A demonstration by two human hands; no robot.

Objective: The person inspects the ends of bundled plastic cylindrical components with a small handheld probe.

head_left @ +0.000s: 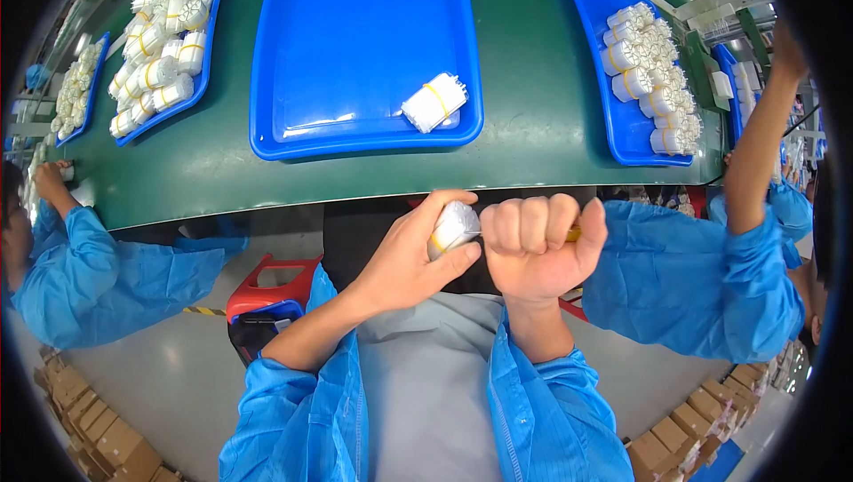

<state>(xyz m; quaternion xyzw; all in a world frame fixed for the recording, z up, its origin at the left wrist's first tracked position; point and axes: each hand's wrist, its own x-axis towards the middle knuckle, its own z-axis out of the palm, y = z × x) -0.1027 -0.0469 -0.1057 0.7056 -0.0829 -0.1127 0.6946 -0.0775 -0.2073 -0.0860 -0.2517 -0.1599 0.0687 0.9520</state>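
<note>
My left hand [413, 255] is closed around a white cylindrical bundle [453, 229] with a yellow band, held just past the table's near edge. Beside it, my right hand [539, 246] is curled into a fist. Something yellow, perhaps a handle [574, 234], shows at that fist's thumb side, and a thin shaft-like piece points from its other side toward the bundle; most of it is hidden by the fingers. A similar banded white bundle [434, 103] lies in the near right corner of the blue tray [369, 29] on the table.
Blue trays piled with white bundles stand left [160, 73] and right [653, 82] on the green table [524, 118]. Co-workers in blue sleeves [75, 278] flank me on both sides. A red stool [267, 282] is at my left, and cardboard boxes [102, 424] line the floor.
</note>
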